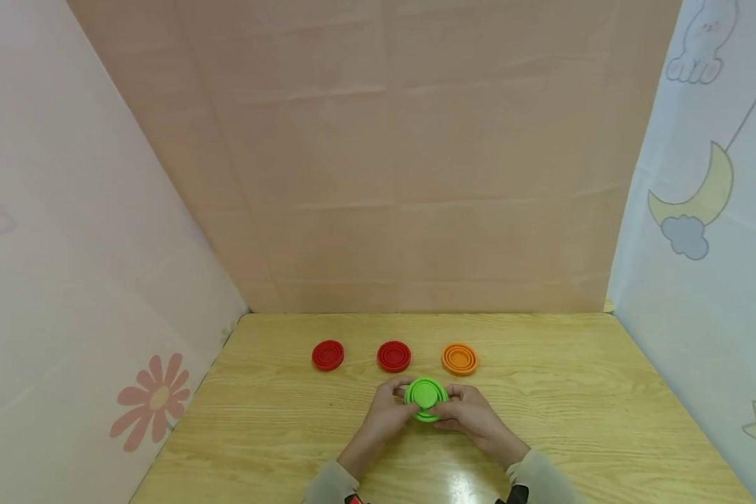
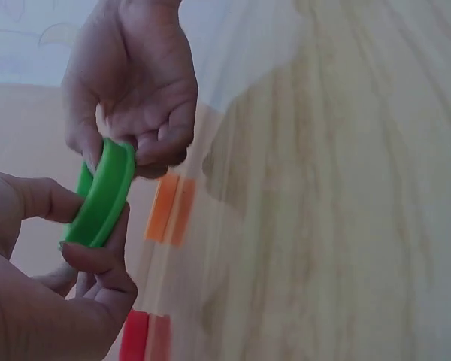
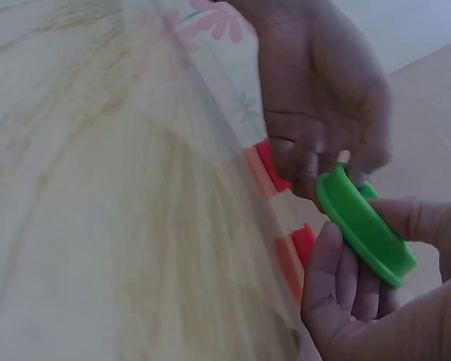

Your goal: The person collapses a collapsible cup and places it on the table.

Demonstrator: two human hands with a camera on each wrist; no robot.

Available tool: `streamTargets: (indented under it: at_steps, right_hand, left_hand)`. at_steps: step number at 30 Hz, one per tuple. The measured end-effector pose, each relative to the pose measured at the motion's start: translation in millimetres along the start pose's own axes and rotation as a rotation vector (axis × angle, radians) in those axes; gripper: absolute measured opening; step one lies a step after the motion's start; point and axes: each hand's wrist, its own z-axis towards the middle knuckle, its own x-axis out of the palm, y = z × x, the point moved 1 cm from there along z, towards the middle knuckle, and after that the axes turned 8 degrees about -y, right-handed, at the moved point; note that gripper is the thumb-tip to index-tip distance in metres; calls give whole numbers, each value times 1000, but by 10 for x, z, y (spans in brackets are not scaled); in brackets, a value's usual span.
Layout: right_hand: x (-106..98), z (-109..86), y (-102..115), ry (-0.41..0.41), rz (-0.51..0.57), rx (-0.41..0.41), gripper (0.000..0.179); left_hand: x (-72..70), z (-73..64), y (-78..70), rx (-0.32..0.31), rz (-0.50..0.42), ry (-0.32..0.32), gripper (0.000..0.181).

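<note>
A round green collapsible cup [image 1: 425, 394], folded flat into rings, is held up between both hands above the table. My left hand [image 1: 387, 414] pinches its left edge, thumb on the near face and fingers behind. On the opposite edge my right hand [image 1: 470, 416] pinches it the same way. Both wrist views show the green cup [image 2: 104, 195] tilted, its rim [image 3: 364, 226] between thumbs and fingers. Just beyond the hands lie two red collapsed cups, one at the left [image 1: 327, 355] and one in the middle [image 1: 393, 356], and an orange one [image 1: 459, 359] to the right.
The wooden table [image 1: 277, 434] runs back to a beige wall covering [image 1: 384, 175]. White printed panels stand at the left [image 1: 69, 280] and right [image 1: 699, 315]. The red and orange cups form a row across the table's back half.
</note>
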Motion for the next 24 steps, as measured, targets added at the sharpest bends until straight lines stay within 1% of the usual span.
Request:
streamTargets:
  at_steps: [2,4,6,8,9,13,15,17,19,22,24]
  right_hand:
    - [21,2,-13,-26,-4,-1,26]
    - [30,7,-23,-37,5,10,25]
    - [18,18,-29,-20,16,19,26]
    - [-7,23,-23,29,31,31,26]
    - [-27,30,-26,62,39,35,25]
    - [-109,38,-21,230,94,63,19]
    - [-140,34,-20,298,127,77,19]
    - [-157,25,-13,342,158,87,19]
    - [-159,18,-3,352,175,86,16]
    - [-144,7,22,319,166,86,9]
    - [-128,0,41,279,149,84,4]
  left_hand:
    - [2,0,-5,17,2,5,51]
    - [-11,9,-1,5,-14,21,52]
    - [-46,27,14,-32,-44,57,52]
    - [-97,49,31,-79,-81,117,52]
    - [-125,57,36,-95,-98,157,52]
    - [-229,82,25,-152,-170,325,49]
    - [-264,83,13,-178,-191,370,47]
    - [-285,84,2,-206,-202,380,46]
    - [-294,79,-7,-219,-193,364,47]
    - [-292,73,-7,-222,-174,337,46]
    - [-283,71,4,-201,-148,325,42]
